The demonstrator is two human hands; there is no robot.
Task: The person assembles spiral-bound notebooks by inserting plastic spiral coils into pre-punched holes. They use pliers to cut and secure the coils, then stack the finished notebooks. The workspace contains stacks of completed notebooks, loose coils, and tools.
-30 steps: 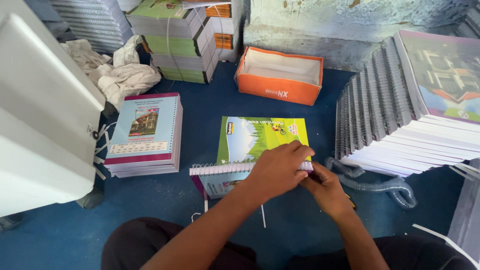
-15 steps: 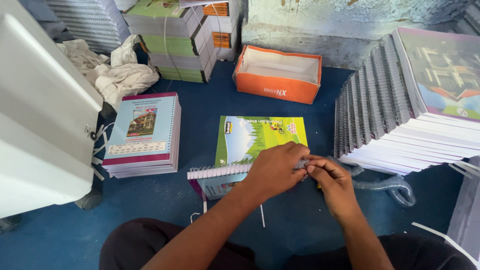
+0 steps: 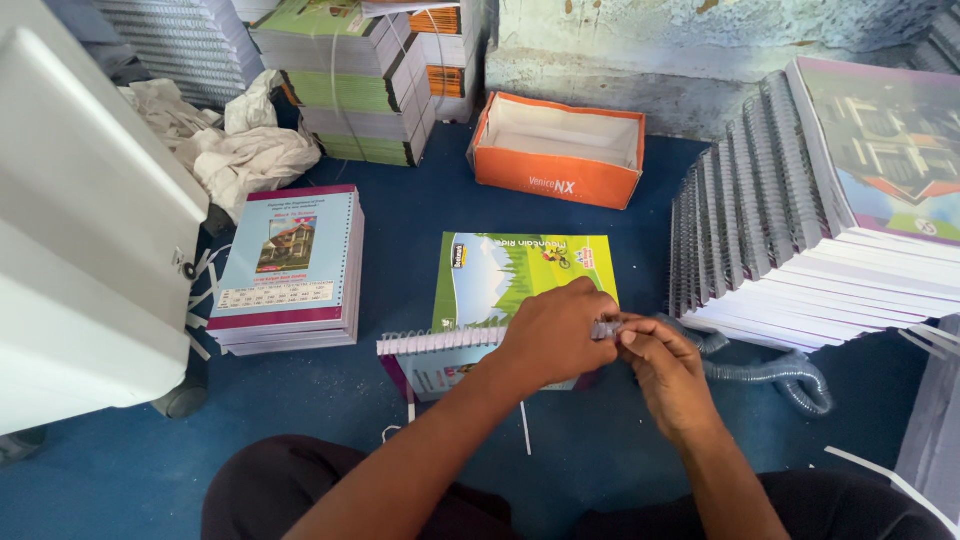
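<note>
Fingers of both hands, left hand and right hand, are pinching the spiral coil on the green notebook; orange box is lying open, holding nothing visible, near the floor's far edge.

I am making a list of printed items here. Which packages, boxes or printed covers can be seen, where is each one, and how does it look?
Orange box: top centre by the wall, open, rectangular, white inside.
Green notebook: floor centre, under both hands, green and blue landscape cover, white spiral.
Stack of booklets: left, pale blue cover, magenta border, small picture.
Fanned spiral notebooks: right, white edges, purple-framed cover.
Green-covered stacks: top left, tied.
</note>
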